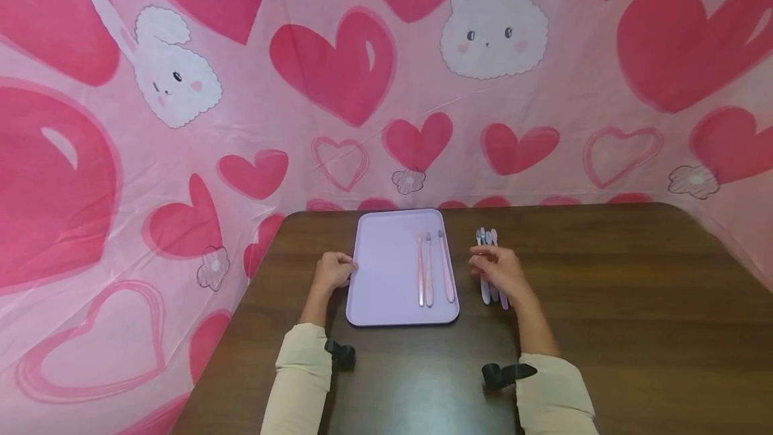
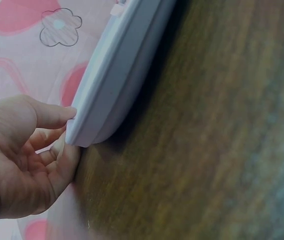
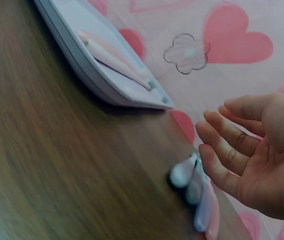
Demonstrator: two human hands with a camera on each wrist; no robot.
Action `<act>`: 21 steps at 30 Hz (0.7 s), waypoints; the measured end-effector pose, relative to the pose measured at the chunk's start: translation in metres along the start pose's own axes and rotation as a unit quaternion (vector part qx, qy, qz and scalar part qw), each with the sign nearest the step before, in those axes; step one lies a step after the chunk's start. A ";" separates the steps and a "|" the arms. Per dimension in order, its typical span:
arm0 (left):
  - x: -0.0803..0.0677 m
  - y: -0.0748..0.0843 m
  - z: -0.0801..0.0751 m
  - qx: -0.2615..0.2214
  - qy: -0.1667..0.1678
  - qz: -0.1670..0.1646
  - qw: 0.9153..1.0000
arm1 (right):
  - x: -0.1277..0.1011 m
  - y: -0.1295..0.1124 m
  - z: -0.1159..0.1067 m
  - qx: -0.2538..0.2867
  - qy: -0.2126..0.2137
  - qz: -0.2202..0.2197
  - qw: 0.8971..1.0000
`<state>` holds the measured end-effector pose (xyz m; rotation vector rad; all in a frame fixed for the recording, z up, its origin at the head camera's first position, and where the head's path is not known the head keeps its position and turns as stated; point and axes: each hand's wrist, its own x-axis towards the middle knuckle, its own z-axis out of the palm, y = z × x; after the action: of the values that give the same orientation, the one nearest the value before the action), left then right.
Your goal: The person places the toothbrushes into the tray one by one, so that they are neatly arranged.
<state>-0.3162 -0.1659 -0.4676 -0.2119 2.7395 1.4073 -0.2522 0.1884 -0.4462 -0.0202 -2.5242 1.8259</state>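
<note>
A lilac tray [image 1: 383, 274] lies on the wooden table with three pink toothbrushes [image 1: 429, 280] lengthwise on its right half, heads toward the wall. At the tray's left edge, my left hand [image 1: 333, 270] pinches the rim; in the left wrist view the thumb lies at the top edge and fingers curl beneath. Over to the right, several pastel toothbrushes [image 1: 486, 293] lie side by side on the table. My right hand [image 1: 502, 270] hovers over them, partly hiding them from the head view. Its fingers [image 3: 226, 150] are loosely bent with nothing between them.
The dark wooden table [image 1: 634, 301] extends to both sides of the tray and toward me. A pink cloth [image 1: 417, 86] printed with hearts and rabbits hangs behind the table and along its left. A black wrist camera [image 1: 343, 354] is strapped by the left sleeve.
</note>
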 end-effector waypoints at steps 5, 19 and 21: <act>-0.001 0.001 0.000 0.002 -0.001 0.003 1.000 | -0.002 0.002 -0.014 -0.026 0.027 -0.006 0.999; -0.002 0.002 0.001 0.002 0.003 0.000 1.000 | -0.010 0.026 -0.047 -0.069 0.054 0.005 0.996; -0.002 0.002 0.001 0.002 0.004 0.001 1.000 | -0.011 0.027 -0.049 -0.101 0.057 0.018 0.993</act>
<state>-0.3140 -0.1638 -0.4666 -0.2146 2.7496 1.4037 -0.2399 0.2434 -0.4561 -0.1704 -2.6324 1.5240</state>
